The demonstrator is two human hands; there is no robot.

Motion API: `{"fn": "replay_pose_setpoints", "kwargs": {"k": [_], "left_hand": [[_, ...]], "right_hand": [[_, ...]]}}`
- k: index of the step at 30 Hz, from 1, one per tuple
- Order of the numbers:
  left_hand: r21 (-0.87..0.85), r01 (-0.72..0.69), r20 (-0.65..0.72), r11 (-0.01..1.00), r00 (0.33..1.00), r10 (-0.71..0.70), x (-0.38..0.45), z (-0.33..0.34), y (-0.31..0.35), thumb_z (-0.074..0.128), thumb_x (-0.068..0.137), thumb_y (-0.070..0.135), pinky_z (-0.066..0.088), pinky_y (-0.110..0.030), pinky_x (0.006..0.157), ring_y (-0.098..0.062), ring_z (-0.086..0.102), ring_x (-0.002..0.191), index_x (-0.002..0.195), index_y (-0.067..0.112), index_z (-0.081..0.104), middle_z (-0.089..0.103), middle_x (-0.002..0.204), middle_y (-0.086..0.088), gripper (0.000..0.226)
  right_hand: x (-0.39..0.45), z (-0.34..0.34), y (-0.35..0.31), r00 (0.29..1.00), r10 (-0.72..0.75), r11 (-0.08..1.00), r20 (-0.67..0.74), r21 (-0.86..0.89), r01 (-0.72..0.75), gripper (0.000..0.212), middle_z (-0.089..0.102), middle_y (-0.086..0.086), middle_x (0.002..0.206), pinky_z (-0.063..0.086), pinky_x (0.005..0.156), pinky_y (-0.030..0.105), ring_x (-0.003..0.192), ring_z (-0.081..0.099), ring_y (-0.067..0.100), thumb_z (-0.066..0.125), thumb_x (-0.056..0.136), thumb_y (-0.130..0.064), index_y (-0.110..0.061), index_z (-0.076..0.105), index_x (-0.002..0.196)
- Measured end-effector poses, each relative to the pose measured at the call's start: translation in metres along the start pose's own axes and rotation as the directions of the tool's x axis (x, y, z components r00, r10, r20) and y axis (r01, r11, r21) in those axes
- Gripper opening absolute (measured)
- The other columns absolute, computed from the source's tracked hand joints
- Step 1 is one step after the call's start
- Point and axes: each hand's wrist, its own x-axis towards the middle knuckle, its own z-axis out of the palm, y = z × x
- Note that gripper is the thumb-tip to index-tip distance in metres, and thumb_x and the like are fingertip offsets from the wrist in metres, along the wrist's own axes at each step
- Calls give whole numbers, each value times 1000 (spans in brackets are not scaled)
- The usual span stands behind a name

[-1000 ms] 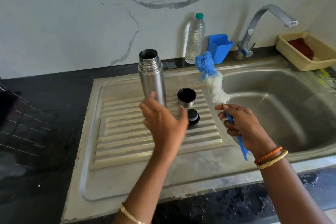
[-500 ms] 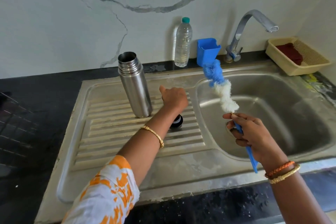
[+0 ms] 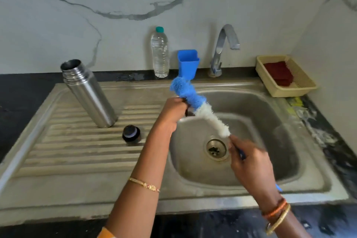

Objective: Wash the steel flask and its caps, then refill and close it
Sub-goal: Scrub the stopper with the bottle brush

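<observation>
The open steel flask (image 3: 87, 92) stands upright on the ribbed draining board (image 3: 77, 152). Its black inner stopper (image 3: 131, 133) lies on the board to the flask's right. My left hand (image 3: 174, 111) is over the basin's left edge and grips the steel cup cap (image 3: 188, 111), which is mostly hidden by the fingers and the brush. My right hand (image 3: 249, 162) holds the blue handle of a bottle brush (image 3: 202, 111). The brush's blue and white bristles lie against the cap.
The sink basin (image 3: 270, 141) with its drain (image 3: 216, 149) is below my hands. The tap (image 3: 224, 44) stands behind it. A plastic water bottle (image 3: 160, 52) and a blue holder (image 3: 188, 63) stand at the wall. A yellow basket (image 3: 301, 85) with a red cloth sits at the right.
My left hand picked the steel cup cap off the draining board and carried it over the basin. My right hand swung the brush down against it.
</observation>
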Motion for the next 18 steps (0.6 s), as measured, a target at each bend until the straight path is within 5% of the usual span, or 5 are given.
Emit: {"fn": "replay_pose_setpoints", "kwargs": {"k": [3, 12, 18], "left_hand": [[7, -56, -33, 998, 998, 56, -9, 30, -9, 56, 94, -2, 47, -9, 60, 4, 63, 64, 108, 6, 67, 65, 86, 1, 20], [321, -230, -18, 919, 969, 248, -10, 94, -27, 56, 96, 9, 42, -25, 90, -23, 62, 111, 120, 5, 67, 68, 118, -10, 26], [357, -227, -162, 906, 940, 300, -18, 125, -28, 52, 96, 4, 37, -18, 63, -17, 57, 82, 101, 0, 70, 70, 92, -11, 19]], "right_hand": [[1, -6, 31, 1000, -5, 998, -18, -60, 3, 28, 64, -1, 75, 42, 48, 28, 56, 59, 29, 70, 79, -4, -18, 73, 103], [62, -21, 74, 1000, -8, 989, 17, -144, 11, 27, 64, 9, 86, 40, 55, 34, 75, 60, 40, 56, 85, -6, -15, 67, 108], [56, -30, 85, 999, -7, 981, 51, -194, 16, 20, 59, 9, 82, 32, 50, 31, 67, 59, 40, 55, 88, -10, -13, 65, 105]]}}
